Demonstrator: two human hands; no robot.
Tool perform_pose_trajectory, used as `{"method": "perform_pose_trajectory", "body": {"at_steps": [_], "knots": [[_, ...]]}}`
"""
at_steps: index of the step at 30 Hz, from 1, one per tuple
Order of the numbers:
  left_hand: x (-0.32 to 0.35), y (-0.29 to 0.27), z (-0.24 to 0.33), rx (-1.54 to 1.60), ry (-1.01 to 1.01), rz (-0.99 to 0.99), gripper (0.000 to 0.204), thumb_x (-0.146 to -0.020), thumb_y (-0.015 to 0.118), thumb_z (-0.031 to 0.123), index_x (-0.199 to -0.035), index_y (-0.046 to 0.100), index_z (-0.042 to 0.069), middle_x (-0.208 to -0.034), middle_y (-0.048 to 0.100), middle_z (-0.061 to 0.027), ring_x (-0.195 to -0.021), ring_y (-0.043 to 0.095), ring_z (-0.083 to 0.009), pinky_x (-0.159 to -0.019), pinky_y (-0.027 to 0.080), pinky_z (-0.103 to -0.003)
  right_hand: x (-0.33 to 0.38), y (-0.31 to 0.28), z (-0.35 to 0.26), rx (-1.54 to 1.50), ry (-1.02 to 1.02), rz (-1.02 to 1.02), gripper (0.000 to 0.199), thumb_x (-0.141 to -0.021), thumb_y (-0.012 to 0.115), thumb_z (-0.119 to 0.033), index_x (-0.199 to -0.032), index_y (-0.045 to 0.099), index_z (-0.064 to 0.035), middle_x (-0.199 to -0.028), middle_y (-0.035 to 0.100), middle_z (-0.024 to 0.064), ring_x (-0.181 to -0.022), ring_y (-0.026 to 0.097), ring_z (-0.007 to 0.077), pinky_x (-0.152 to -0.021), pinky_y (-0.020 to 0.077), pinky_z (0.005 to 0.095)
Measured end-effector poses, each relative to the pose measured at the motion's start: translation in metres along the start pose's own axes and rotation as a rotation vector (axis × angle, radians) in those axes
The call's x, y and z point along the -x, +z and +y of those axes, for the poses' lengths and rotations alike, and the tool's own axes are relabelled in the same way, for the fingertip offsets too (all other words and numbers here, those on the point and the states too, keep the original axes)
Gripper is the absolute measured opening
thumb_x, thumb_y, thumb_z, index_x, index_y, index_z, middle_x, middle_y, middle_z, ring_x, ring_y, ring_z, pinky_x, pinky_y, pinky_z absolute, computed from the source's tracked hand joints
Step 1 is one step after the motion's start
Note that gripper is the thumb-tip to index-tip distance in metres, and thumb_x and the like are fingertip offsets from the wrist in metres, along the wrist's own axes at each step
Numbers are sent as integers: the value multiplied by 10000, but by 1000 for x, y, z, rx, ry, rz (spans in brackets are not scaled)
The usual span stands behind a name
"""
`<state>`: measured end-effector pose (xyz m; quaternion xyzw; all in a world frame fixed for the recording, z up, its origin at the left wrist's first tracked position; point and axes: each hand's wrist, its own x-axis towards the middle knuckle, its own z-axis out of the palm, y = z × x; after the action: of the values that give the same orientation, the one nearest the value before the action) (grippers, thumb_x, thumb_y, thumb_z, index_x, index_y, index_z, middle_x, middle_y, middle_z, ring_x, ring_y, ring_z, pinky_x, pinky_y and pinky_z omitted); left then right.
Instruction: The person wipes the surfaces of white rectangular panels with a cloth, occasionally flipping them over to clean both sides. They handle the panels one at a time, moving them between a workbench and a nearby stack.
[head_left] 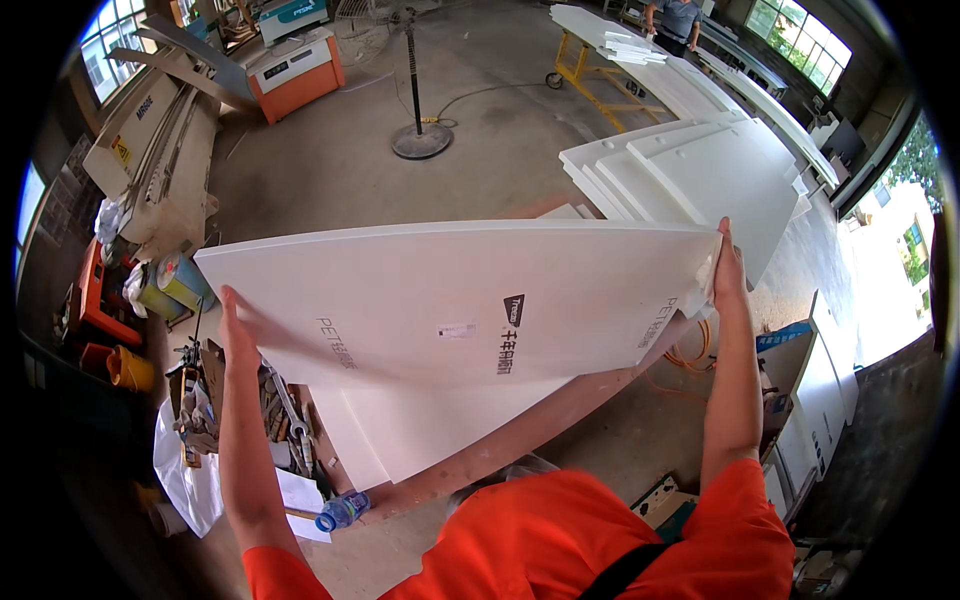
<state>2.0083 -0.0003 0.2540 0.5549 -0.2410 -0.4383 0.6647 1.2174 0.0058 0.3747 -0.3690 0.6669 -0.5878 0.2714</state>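
Panel [470, 300] spans crosswise between both hands, long axis left to right: left hand [237, 335] clamped on one end, right hand [726, 268] on the other.

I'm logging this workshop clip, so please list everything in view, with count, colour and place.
large panel: one, white, held up flat across the middle, one hand at each end
second panel: one, white, lying below the held one
stacked panels: several, white, right of centre behind
trolley: one, yellow, top centre, carrying white boards
fan stand: one, black, on the floor at top centre
machine: one, orange and white, top left
plastic bottle: one, clear with blue label, bottom left
wrench: one, silver, among clutter at left
bucket: one, yellow, far left
another person: one, at the top edge
left hand: gripping the panel's left edge
right hand: gripping the panel's right edge
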Motion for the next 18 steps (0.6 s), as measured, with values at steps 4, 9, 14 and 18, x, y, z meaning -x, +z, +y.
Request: {"method": "perform_pose_trajectory", "body": {"at_steps": [4,9,14,18], "knots": [[-14,-38,-21,-357,-54,217,989,-807,760,698,-1513,512,52,-1532,476,-92,-1365,457,-262,-1144,352,-437,-22,54,51,295,104,-122,738,-912,659,-669,-801,702,59,-777,674,107,-690,618,189,-659,509,358],[-26,-39,-50,-437,-243,346,993,-765,833,639,-1424,559,-51,-1431,543,-151,-1250,538,-253,-1033,456,-446,-16,98,99,549,154,-197,608,-963,660,-509,-849,703,87,-757,693,185,-677,664,264,-636,513,405],[-36,-80,-90,-561,-224,369,727,-813,823,504,-1218,683,-82,-1136,675,-137,-936,628,-242,-802,530,-418,11,153,99,805,-268,-137,328,-1032,577,-366,-1029,721,-71,-822,714,193,-751,698,363,-694,530,475],[-9,-65,-133,-726,-250,273,532,-854,753,434,-975,712,-82,-858,669,-113,-742,601,-221,-657,493,-422,21,185,121,867,-756,-261,278,-993,627,-320,-1198,660,-135,-1092,698,99,-971,665,302,-814,510,476]]}}
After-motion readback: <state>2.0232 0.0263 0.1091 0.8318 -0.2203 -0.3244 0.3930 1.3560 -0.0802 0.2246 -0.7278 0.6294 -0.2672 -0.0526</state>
